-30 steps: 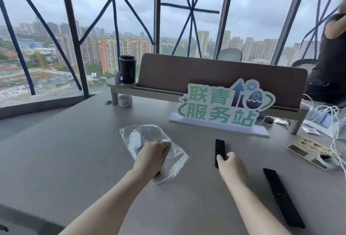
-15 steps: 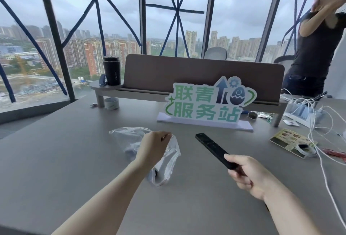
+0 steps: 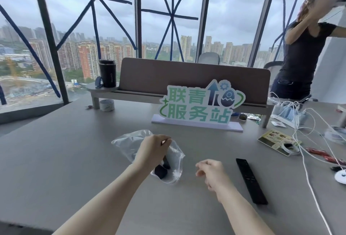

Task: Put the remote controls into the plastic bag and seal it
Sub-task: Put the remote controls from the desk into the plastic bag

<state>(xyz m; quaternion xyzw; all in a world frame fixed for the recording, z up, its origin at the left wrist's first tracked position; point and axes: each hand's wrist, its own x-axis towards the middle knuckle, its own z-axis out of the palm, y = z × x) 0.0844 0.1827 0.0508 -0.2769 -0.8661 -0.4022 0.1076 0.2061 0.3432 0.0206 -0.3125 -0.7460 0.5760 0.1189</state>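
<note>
A clear plastic bag (image 3: 129, 144) lies on the grey table (image 3: 56, 159), and my left hand (image 3: 153, 150) grips its upper edge and holds the mouth up. A black remote (image 3: 162, 170) shows through the plastic inside the bag, partly hidden by my hand. My right hand (image 3: 211, 172) hovers just right of the bag with loosely curled fingers and nothing in it. A second, long black remote (image 3: 250, 180) lies flat on the table to the right of that hand.
A green and white sign (image 3: 200, 107) stands behind the bag, with a brown shelf and a black tumbler (image 3: 107, 75) further back. White cables (image 3: 303, 141), a leaflet (image 3: 275, 139) and tape rolls crowd the right side. A person (image 3: 307, 51) stands at far right.
My right hand carried the short black remote over to the bag and let it go inside; the hand is now empty. My left hand lifted the bag's mouth. The view shifted right.
</note>
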